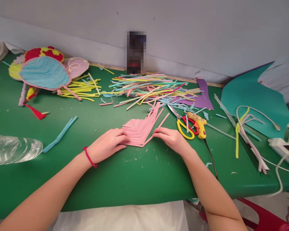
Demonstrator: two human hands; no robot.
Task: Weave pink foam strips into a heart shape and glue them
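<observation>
Right hand (170, 138): thumb and fingertips pinched together on pink strip (163, 120). Left hand (110, 142): fingers loosely bent, thumb apart, resting on left end of pink chevron panel (136, 133). Panel flat on green tabletop (125, 179), between hands. Scissors (173, 112), yellow glue gun (201, 126) beyond right hand; coloured strip heap (146, 88) behind panel.

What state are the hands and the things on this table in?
Left hand: resting on the pink piece
Right hand: pinching a pink strip
Pink piece: flat, ends loose at one side
Scissors: lying down
Glue gun: lying down, corded
Colored strips: heaped loosely
Blue fan: pink-edged, overlapping others
</observation>
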